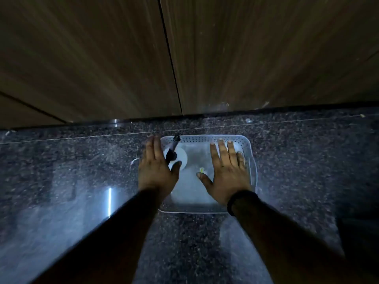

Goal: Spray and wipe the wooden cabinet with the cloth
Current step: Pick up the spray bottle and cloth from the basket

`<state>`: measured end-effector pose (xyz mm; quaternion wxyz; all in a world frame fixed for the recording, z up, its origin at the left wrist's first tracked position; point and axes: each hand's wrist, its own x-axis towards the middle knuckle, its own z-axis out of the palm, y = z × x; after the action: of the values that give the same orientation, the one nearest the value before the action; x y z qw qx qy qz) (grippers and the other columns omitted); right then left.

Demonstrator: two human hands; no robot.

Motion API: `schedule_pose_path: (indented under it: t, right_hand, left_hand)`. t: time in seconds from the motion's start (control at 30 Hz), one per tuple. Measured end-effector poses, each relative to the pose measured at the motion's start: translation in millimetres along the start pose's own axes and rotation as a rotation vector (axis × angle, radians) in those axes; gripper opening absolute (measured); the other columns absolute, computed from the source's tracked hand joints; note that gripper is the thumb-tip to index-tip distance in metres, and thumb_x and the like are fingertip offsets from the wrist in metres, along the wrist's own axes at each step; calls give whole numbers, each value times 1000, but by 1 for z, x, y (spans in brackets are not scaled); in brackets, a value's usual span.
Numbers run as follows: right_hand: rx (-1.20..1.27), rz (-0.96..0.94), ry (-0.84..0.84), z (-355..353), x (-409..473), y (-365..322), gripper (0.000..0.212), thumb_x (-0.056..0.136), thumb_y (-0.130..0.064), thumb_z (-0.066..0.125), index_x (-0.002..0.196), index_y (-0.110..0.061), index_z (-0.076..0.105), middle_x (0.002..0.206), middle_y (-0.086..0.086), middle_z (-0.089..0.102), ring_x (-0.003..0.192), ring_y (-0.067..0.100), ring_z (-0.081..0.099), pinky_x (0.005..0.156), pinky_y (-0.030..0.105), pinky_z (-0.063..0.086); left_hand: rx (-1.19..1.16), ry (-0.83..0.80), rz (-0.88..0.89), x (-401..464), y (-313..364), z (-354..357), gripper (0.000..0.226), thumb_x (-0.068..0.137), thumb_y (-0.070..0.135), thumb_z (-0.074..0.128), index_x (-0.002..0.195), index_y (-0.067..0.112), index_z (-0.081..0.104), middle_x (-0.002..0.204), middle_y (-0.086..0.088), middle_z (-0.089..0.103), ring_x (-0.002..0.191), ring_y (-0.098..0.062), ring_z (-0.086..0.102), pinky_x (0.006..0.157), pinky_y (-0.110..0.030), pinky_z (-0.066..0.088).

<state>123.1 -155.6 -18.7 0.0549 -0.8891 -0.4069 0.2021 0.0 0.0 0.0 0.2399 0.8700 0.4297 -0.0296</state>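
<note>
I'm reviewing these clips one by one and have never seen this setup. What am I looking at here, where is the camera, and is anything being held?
There is no machine here: a person works with bare hands, and the single picture comes from a wide-angle camera on their head, looking forward and down. The left hand and right hand are both spread flat and open over a white perforated plastic basket standing on a dark speckled stone surface. Neither hand has a grip on anything. In the basket stands a white spray bottle with a black nozzle, seen from above, next to pale material that may be the cloth; the dim light makes that unclear. Behind is the wooden cabinet, its two doors closed.
</note>
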Motion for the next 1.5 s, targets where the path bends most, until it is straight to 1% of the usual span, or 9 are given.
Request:
schedule_pose_path:
  t: [0.2,0.4,0.67,0.8,0.93,1.0,1.13,1.37,1.5]
  right_hand:
    - [-28,111,-165,49,9,27,92,99,-62,40,159,-19,-14,167,10,-19,154,35,-14,126,50,5]
    - [-60,218,-291,85,12,43,91,97,-52,50,160,-28,-10,166,17,-15,153,43,-4,120,55,19]
    - [-204,285,-295,103,19,37,53,104,-26,38,154,-33,22,159,34,-6,146,54,8,107,56,38]
    - [-234,262,-243,97,33,32,42,104,-9,30,145,-14,37,142,30,28,133,50,33,97,51,50]
    - [278,433,-138,87,47,38,51,97,0,40,138,-24,55,142,21,42,128,42,47,110,40,40]
    - [654,556,-3,87,49,34,41,94,-1,48,119,-26,69,129,15,59,115,37,59,106,36,46]
    - [1310,753,125,73,40,14,16,84,-10,73,83,-23,64,97,2,68,97,26,64,97,40,53]
    - [1596,786,108,35,30,-5,49,79,6,75,119,-13,55,118,14,68,104,33,68,92,52,57]
    - [1664,725,20,14,23,-14,38,84,5,69,121,-2,65,115,16,73,96,32,72,73,39,60]
  left_hand:
    - [-382,1,-144,22,-16,40,65,87,29,78,144,21,48,128,-5,71,117,-33,67,88,-31,48]
    - [-576,204,-131,19,-22,75,26,90,27,75,115,22,68,77,14,62,78,-29,64,72,-33,49]
    - [-621,144,-74,29,-35,87,33,81,41,76,109,28,65,87,32,58,79,26,57,86,-26,47]
    - [-615,144,-51,37,-37,93,30,86,31,79,112,22,67,93,31,59,82,23,58,81,-14,46]
    - [-622,160,-51,38,-37,95,26,89,24,76,98,42,60,93,28,62,87,27,57,80,-5,43]
    - [-611,148,-69,37,-37,91,16,89,29,77,100,29,66,87,25,63,82,23,59,76,-7,44]
    - [-676,166,-107,32,-32,74,61,75,60,72,109,10,70,82,16,68,85,-10,70,81,-26,54]
    - [-819,92,-127,20,-10,32,20,80,35,85,71,29,68,71,-1,76,71,-23,77,79,-46,61]
    - [-977,77,-90,13,6,8,28,86,7,80,111,14,69,76,16,73,49,-10,62,68,-26,56]
